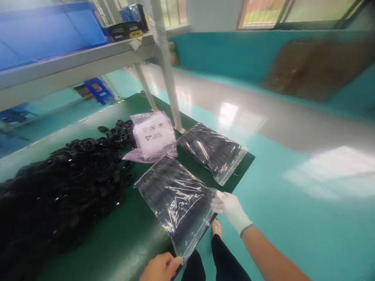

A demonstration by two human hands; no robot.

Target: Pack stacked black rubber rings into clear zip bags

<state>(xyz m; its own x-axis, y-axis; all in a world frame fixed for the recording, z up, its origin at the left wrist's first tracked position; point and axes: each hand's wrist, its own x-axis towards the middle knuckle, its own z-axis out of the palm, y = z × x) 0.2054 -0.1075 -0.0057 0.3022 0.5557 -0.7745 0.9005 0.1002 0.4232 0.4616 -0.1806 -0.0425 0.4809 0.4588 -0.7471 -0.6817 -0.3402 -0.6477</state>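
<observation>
A clear zip bag packed with black parts [175, 199] lies on the green table [125, 238] near its edge. My right hand [230, 208], in a white glove, is closed on the bag's right edge. My bare left hand [159, 267] pinches the bag's near corner at the bottom of the view. A second filled clear bag [212, 150] lies just beyond it by the table corner. A pink plastic bag [152, 134] with printed symbols rests between the bags and a big heap of loose black rings [58, 183].
A white shelf post [166, 66] stands on the table behind the bags, carrying a shelf with blue bins [43, 35] and a black box [125, 29]. Past the table edge is a glossy teal floor [293, 218]. My legs and a shoe [216, 228] show below.
</observation>
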